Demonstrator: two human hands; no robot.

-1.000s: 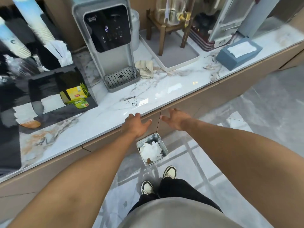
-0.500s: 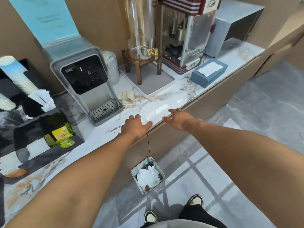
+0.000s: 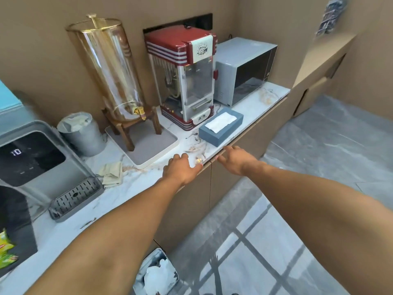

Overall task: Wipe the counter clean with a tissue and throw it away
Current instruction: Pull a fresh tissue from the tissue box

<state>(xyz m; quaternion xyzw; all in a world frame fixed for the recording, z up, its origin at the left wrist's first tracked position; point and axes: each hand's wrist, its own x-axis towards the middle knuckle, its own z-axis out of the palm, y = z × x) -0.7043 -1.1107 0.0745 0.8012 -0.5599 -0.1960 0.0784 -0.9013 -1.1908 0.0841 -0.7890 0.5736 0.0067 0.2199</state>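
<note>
Both hands, left hand (image 3: 180, 169) and right hand (image 3: 236, 159), hover open-fingered, empty, over counter (image 3: 136, 188) edge.

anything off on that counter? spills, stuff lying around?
Yes. A crumpled beige cloth lies loose on the marble counter between the water dispenser's drip tray and the white tray. Brownish smears sit by the blue tissue box, just ahead of the left hand. Neither hand holds a tissue.

Tan walls (image 3: 42, 50), grey marbled floor (image 3: 319, 167)
</note>
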